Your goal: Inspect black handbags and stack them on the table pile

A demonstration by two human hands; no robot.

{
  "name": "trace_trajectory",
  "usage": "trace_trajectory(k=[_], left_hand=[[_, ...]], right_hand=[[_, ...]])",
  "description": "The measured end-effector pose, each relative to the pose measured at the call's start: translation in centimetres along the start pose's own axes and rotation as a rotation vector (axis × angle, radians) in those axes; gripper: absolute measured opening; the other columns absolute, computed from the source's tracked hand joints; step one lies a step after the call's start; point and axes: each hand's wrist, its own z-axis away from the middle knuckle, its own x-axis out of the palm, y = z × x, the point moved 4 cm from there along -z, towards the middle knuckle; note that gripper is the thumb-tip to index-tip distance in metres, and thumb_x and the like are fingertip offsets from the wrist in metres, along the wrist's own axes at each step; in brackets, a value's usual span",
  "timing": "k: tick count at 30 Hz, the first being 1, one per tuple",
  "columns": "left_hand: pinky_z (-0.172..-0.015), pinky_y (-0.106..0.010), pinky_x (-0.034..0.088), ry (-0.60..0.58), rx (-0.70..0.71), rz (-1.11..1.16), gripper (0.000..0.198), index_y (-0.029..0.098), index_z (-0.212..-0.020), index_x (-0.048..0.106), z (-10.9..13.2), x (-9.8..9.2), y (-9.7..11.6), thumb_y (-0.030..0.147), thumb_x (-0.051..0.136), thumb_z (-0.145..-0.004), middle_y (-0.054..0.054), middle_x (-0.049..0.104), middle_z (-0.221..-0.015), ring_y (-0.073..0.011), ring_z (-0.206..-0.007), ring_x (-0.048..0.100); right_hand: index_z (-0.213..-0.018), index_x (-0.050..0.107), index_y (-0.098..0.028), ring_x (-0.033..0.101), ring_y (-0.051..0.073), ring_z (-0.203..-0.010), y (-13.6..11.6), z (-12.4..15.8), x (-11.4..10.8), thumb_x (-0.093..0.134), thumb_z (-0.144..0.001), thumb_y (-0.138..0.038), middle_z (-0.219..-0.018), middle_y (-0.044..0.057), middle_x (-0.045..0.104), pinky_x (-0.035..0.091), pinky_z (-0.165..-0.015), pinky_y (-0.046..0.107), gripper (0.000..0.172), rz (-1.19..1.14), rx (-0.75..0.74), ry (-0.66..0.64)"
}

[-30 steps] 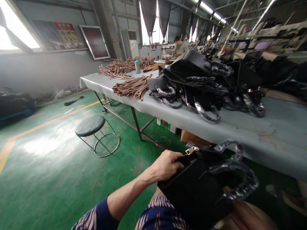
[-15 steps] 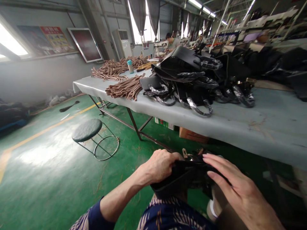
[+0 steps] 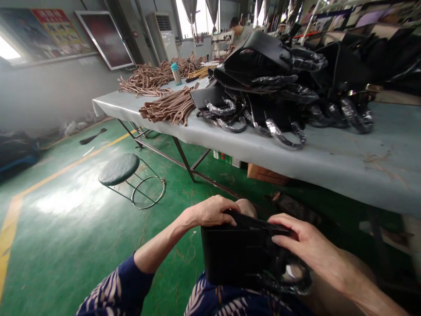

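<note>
A black handbag [image 3: 233, 254] rests on my lap, its flat face turned up towards me. Its plastic-wrapped handle [image 3: 301, 285] hangs at the lower right. My left hand [image 3: 219, 210] grips the bag's upper left edge, thumb on the near side and fingers over the far side. At the upper right edge, my right hand [image 3: 296, 232] pinches the bag between thumb and fingers. What lies behind the bag's top edge is hidden.
A grey-covered table [image 3: 250, 147] stands ahead, bearing a pile of black handbags [image 3: 256, 83], brown straps [image 3: 171, 105] and a teal-capped bottle [image 3: 176, 74]. A round stool [image 3: 119, 169] is at the left. Under the table sits a cardboard box [image 3: 268, 174]. Another person [image 3: 241, 33] sits far back.
The bag has turned so that its broad face and wrapped handle now show. My right hand's thumb and fingers have closed onto its edge. The view has shifted slightly.
</note>
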Motion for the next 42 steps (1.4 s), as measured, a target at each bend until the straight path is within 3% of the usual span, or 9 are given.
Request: trace_trajectory(k=[3, 6, 10, 15, 19, 25, 32, 38, 42], left_hand=[[-0.071, -0.025, 0.04, 0.215, -0.13, -0.29, 0.033, 0.018, -0.102, 0.053, 1.5, -1.3, 1.3, 0.027, 0.063, -0.072, -0.003, 0.057, -0.097, -0.0191, -0.088, 0.053], [-0.063, -0.024, 0.039, 0.316, -0.262, -0.371, 0.025, 0.019, -0.091, 0.053, 3.1, -1.4, 1.9, 0.028, 0.064, -0.071, -0.002, 0.055, -0.094, -0.0173, -0.079, 0.054], [-0.062, -0.021, 0.039, 0.366, -0.289, -0.314, 0.014, 0.02, -0.08, 0.056, 3.9, -0.1, 1.7, 0.033, 0.06, -0.077, 0.001, 0.056, -0.088, -0.0129, -0.074, 0.055], [-0.062, -0.025, 0.041, 0.334, -0.351, -0.399, 0.042, 0.018, -0.074, 0.063, 3.3, 0.7, 1.5, 0.055, 0.046, -0.082, -0.004, 0.062, -0.08, -0.0171, -0.072, 0.059], [-0.065, -0.029, 0.043, 0.313, -0.502, -0.512, 0.05, 0.016, -0.075, 0.065, 2.8, 0.2, 1.6, 0.047, 0.029, -0.09, -0.009, 0.064, -0.078, -0.0215, -0.075, 0.061], [-0.067, -0.026, 0.043, 0.271, -0.436, -0.487, 0.028, 0.019, -0.078, 0.065, 3.4, 0.5, 1.2, 0.034, 0.043, -0.084, -0.004, 0.065, -0.086, -0.0192, -0.081, 0.061], [-0.065, -0.026, 0.041, 0.353, -0.493, -0.36, 0.013, 0.017, -0.067, 0.062, 3.6, 1.0, -0.2, 0.027, 0.055, -0.073, -0.002, 0.063, -0.08, -0.0183, -0.077, 0.059], [-0.071, -0.02, 0.042, 0.404, -0.198, -0.092, 0.016, 0.014, -0.057, 0.054, 4.0, 1.6, -0.2, 0.011, 0.049, -0.071, -0.002, 0.059, -0.098, -0.0107, -0.079, 0.055], [-0.084, -0.02, 0.041, 0.298, -0.087, -0.004, 0.015, 0.014, -0.056, 0.055, 4.1, 1.7, 1.1, 0.008, 0.049, -0.068, -0.003, 0.052, -0.116, -0.0147, -0.101, 0.052]], right_hand=[[-0.098, 0.064, -0.023, 0.059, 0.021, -0.092, 1.5, -0.3, 0.2, 0.058, -0.074, -0.035, -0.101, 0.002, 0.065, 0.047, -0.081, 0.027, 0.028, -0.022, 0.028, 0.094], [-0.096, 0.064, -0.023, 0.061, 0.021, -0.089, 2.4, -0.1, 0.6, 0.058, -0.073, -0.04, -0.097, 0.002, 0.066, 0.049, -0.076, 0.025, 0.029, 0.004, 0.034, 0.145], [-0.093, 0.063, -0.024, 0.061, 0.021, -0.091, 1.5, 0.6, 0.8, 0.054, -0.077, -0.041, -0.099, 0.003, 0.066, 0.05, -0.076, 0.025, 0.025, 0.133, -0.036, 0.273], [-0.089, 0.061, -0.025, 0.064, 0.02, -0.082, -0.6, 1.8, 1.7, 0.046, -0.08, -0.04, -0.096, 0.003, 0.067, 0.053, -0.067, 0.027, 0.024, 0.29, -0.125, 0.39], [-0.089, 0.06, -0.023, 0.065, 0.019, -0.079, -2.3, 3.1, 3.5, 0.041, -0.083, -0.036, -0.092, 0.004, 0.067, 0.053, -0.066, 0.026, 0.023, 0.399, -0.292, 0.532], [-0.096, 0.057, -0.021, 0.064, 0.018, -0.086, -3.4, 3.5, 5.5, 0.037, -0.087, -0.031, -0.098, 0.005, 0.066, 0.052, -0.072, 0.026, 0.023, 0.487, -0.376, 0.551], [-0.09, 0.061, -0.023, 0.064, 0.019, -0.084, -3.8, 3.1, 4.8, 0.043, -0.083, -0.034, -0.097, 0.004, 0.067, 0.052, -0.073, 0.027, 0.022, 0.296, -0.287, 0.452], [-0.085, 0.066, -0.024, 0.063, 0.021, -0.086, -1.5, 1.1, 2.7, 0.053, -0.076, -0.043, -0.093, 0.001, 0.068, 0.049, -0.077, 0.026, 0.024, -0.014, -0.058, 0.279], [-0.09, 0.067, -0.024, 0.062, 0.021, -0.084, -0.4, -0.6, 2.1, 0.052, -0.078, -0.041, -0.084, 0.0, 0.069, 0.046, -0.078, 0.029, 0.025, -0.07, 0.052, 0.209]])
